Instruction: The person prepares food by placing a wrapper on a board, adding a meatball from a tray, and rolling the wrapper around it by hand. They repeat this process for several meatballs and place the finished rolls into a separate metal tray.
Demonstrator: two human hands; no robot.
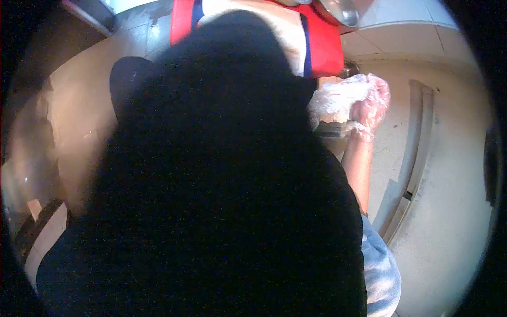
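Note:
My right hand (374,100) is out to the right, in a loose clear plastic glove that is bunched at the wrist. Its fingers are curled closed against crumpled clear plastic film (338,98), which stretches leftward toward a large black shape. That black shape (227,185) fills the middle of the view and hides much of the scene. My left hand does not show.
At the top lies a red, navy and white cloth or mat (325,50). A shiny metal bowl (340,10) stands at its right corner. A pale wall with a long strip (417,137) runs down the right side.

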